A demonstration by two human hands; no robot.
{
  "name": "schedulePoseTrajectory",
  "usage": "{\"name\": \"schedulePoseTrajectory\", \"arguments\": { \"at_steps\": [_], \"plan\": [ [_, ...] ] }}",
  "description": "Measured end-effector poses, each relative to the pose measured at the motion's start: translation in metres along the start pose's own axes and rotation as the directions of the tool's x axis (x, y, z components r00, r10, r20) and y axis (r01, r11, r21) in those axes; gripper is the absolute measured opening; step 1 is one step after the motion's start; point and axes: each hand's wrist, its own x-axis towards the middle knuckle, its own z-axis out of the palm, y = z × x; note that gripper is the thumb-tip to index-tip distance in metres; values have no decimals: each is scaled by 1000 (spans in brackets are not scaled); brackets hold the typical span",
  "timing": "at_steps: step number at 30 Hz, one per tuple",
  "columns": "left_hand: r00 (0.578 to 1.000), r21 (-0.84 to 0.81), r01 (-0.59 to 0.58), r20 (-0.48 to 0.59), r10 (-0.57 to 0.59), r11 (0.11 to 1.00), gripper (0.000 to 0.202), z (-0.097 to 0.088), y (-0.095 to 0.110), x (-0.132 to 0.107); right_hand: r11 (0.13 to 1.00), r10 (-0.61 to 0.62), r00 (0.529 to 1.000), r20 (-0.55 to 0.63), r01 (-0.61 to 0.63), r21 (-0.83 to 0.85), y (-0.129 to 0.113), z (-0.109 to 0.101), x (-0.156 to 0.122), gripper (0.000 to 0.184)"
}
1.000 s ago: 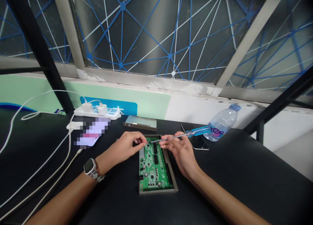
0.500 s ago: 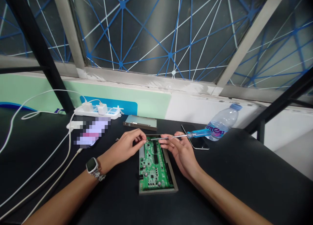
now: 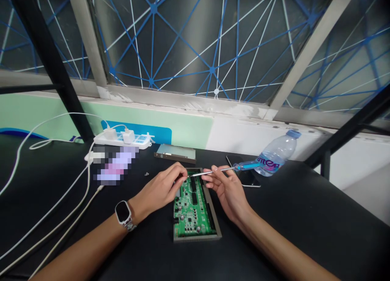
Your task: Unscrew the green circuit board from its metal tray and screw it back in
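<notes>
1. The right hand [image 3: 228, 187] grasps a screwdriver [image 3: 243, 166] by its metal shaft, held between the thumb and the fingers; the clear-and-blue handle extends beyond them toward the right edge of the black table [image 3: 146, 252].
2. The screwdriver slopes slightly down to the left, its tip just beside the fingertips of the left hand [image 3: 164, 185].
3. The left hand's thumb and forefinger meet or nearly meet beside that tip; one cannot tell whether they pinch a small piece or only each other.
4. Below both sets of fingers, a green circuit board [image 3: 190, 214] lies flat inside a shallow metal frame [image 3: 198, 239] in the middle of the table. The fingertips are over its far end, and most of the board reaches from there toward the person; contact with it cannot be made out.
5. Small metal pieces [image 3: 146, 174] lie on the table, left of the board's far left corner.
6. A metal panel [image 3: 175, 153] rests near the table's back edge, beyond the board.
7. Right of the board, a dark phone [image 3: 251, 178] lies partly behind the screwdriver handle; a plastic bottle [image 3: 282, 144] stands tilted in view near the back right corner.
</notes>
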Motion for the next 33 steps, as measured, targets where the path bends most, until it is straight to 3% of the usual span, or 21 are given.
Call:
{"name": "schedulePoseTrajectory", "arguments": {
  "at_steps": [4, 9, 11, 14, 16, 24, 33],
  "plan": [
    [997, -48, 67, -38, -69, 997, 11, -5, -3, 3, 999, -8, 1000, -3, 8, 38, -4, 0, 1, 29],
    [986, 50, 164, 15, -164, 985, 14, -38, -23, 6, 997, -59, 997, -55, 61, 37, -11, -8, 10, 29],
    [966, 120, 242, 60, -250, 963, 13, -55, -34, 5, 997, -74, 996, -49, 74, 7, -10, -10, 11, 29],
    [902, 192, 367, 167, -399, 910, 12, -74, -50, -2, 996, -77, 997, -10, 77, -45, -7, -9, 9, 29],
    [882, 266, 382, 182, -435, 885, 13, -81, -58, -7, 994, -75, 997, 19, 76, -74, -5, -7, 7, 29],
    [863, 356, 375, 205, -463, 856, 15, -80, -75, -17, 991, -72, 995, 69, 79, -108, -2, -3, 3, 29],
    [802, 314, 497, 190, -566, 809, 26, -80, -62, -13, 991, -58, 993, 99, 69, -111, -1, -2, 2, 30]
  ]
}}
